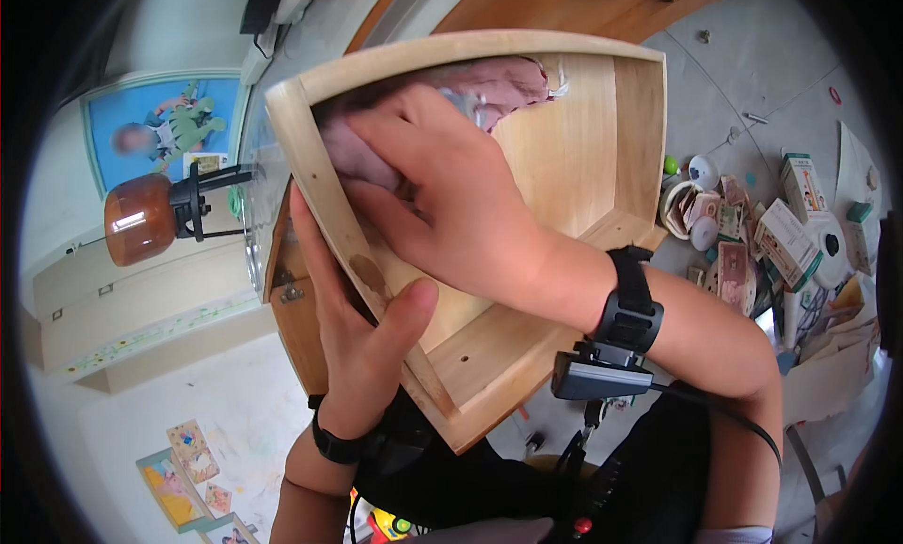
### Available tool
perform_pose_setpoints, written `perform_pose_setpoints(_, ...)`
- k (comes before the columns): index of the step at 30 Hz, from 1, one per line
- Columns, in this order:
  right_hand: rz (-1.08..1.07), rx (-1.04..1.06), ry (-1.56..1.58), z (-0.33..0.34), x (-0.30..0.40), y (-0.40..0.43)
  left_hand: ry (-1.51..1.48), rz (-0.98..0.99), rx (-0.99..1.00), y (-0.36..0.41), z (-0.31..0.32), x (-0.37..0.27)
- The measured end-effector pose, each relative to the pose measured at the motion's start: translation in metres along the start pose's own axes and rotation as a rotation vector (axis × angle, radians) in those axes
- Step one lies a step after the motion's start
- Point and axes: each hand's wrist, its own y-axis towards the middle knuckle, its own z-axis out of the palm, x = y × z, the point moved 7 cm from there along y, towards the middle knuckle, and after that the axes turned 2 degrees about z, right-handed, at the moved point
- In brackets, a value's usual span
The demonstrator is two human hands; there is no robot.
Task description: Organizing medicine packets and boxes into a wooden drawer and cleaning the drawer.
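A pale wooden drawer (564, 156) is held tilted before me, its inside facing up at me. My left hand (360, 353) grips its left wall, thumb on the near side and fingers along the outside. Inside the drawer, my right hand (465, 191) presses a pink cloth (511, 85) with a dark red edge and white ties against the upper left corner. Part of the cloth is bunched under the fingers, and the fingertips are partly hidden. A dark stain (368, 272) marks the rim near my left thumb.
On the grey tiled floor (712, 92) at right lie medicine-type boxes (789, 244), banknote-like papers (732, 272), a white round container (681, 209) and small loose parts. A wooden cabinet (550, 8) stands beyond the drawer. At left are an amber glass lamp (141, 219) and a framed picture (166, 128).
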Motion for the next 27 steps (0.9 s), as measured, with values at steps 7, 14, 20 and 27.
perform_pose_setpoints(7, -0.242, 0.187, -0.206, -0.013, -0.007, -0.030, 0.166, 0.080, -0.010, 0.001, -0.004, -0.005)
perform_pose_setpoints(14, 0.141, 0.675, 0.013, 0.003, 0.002, -0.127, 0.136, 0.059, -0.076, -0.004, 0.005, -0.006)
perform_pose_setpoints(20, 0.221, 0.818, -0.019, -0.011, -0.018, -0.142, 0.170, 0.073, -0.086, -0.006, -0.001, -0.003)
perform_pose_setpoints(27, 0.449, 0.661, -0.490, -0.130, -0.143, -0.171, 0.095, 0.052, -0.103, -0.003, 0.006, -0.004)
